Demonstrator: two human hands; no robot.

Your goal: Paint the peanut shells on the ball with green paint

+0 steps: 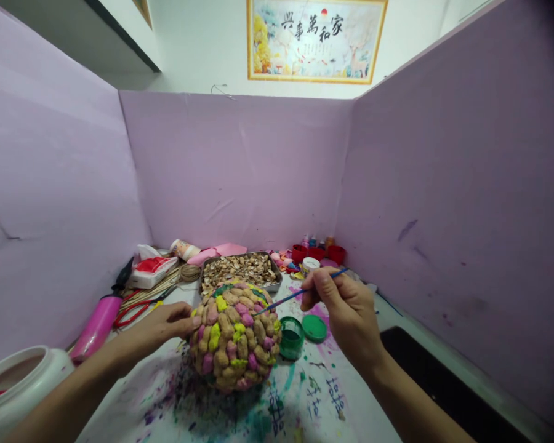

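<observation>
Where the paint-spattered table (221,424) spreads out below my distant view, I see the peanut-covered ball (233,354) standing between the hands. I judge it partly coloured: pink, yellow and some green are on, but much is plain brown. The left hand (173,321) lays unclenched fingers against its side; the right hand (341,298), near the green jar (291,338), pinches a thin blue brush (281,300) angled toward it.

Rough, matt peanut-shell ball (234,339)
</observation>
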